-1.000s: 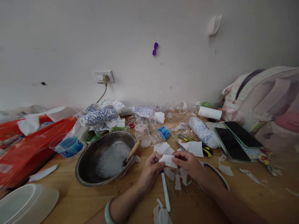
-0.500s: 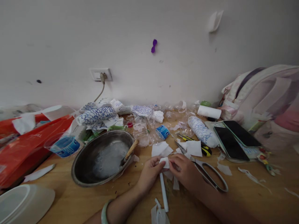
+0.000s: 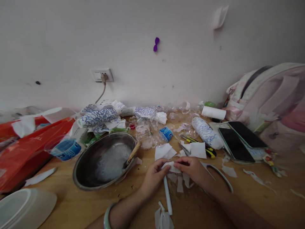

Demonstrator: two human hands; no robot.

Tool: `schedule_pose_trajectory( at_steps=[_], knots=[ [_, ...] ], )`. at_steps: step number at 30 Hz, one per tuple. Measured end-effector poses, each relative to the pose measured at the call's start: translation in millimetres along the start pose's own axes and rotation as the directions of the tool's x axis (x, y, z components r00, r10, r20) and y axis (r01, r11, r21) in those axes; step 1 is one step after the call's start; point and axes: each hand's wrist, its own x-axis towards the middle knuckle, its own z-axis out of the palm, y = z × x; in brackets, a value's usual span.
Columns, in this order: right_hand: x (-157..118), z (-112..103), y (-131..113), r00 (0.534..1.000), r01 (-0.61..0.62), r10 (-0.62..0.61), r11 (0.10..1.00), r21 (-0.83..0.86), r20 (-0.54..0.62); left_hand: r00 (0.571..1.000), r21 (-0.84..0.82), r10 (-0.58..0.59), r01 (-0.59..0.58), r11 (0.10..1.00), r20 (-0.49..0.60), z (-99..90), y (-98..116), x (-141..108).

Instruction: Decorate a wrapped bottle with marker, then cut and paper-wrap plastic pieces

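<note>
Between my two hands is a small piece of white paper [image 3: 173, 167], pinched at both sides just above the table. My left hand [image 3: 156, 174] grips its left part with thumb and fingers. My right hand [image 3: 190, 169] pinches its right end. Under the hands lies a thin white paper tube [image 3: 167, 196], pointing toward me. White paper strips [image 3: 180, 183] rest beneath the fingers. Scissors [image 3: 220, 175] lie partly hidden under my right hand and forearm. Cut paper squares [image 3: 198, 150] are just beyond the hands.
A metal bowl [image 3: 105, 162] holds cloudy liquid and a wooden-handled tool [image 3: 133, 152]. Scale-patterned paper rolls [image 3: 206, 133], plastic bottle pieces [image 3: 145, 133] and a yellow-black cutter [image 3: 211, 152] lie behind. Two phones [image 3: 235, 144] and a backpack [image 3: 269, 98] are right; a red bag [image 3: 45, 143] is left.
My right hand has rotated and lifted slightly, its fingers now along the paper's upper right edge. More of the paper shows between the hands, and the strips below are more exposed.
</note>
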Motion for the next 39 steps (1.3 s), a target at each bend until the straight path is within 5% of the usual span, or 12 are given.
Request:
schedule_pose_trajectory(
  at_steps=[10,18,24,29,39],
  knots=[
    [-9.4,13.6,-8.0,0.990,0.129,-0.135,0.985,-0.113,-0.043,1.000,0.047,0.005,-0.006,0.999,0.018,-0.9,3.0,0.7],
    [-6.8,10.9,-4.4,0.990,-0.135,0.128,0.974,0.180,0.051,0.995,-0.040,-0.093,0.095,0.995,0.043,-0.3,2.9,1.1],
    [-6.8,6.0,-7.6,0.937,-0.349,0.277,0.770,0.534,0.213,0.993,-0.177,-0.117,0.119,0.977,0.022,1.3,3.4,-0.1],
    [-4.9,5.0,-7.9,0.918,-0.395,0.288,0.736,0.550,0.274,0.993,-0.205,-0.117,0.117,0.972,0.016,3.1,6.9,-1.5],
    [-4.2,10.6,-9.5,0.932,-0.356,0.274,0.811,0.464,0.236,0.995,-0.064,-0.079,0.083,0.995,0.059,0.2,4.3,-1.1]
  ],
)
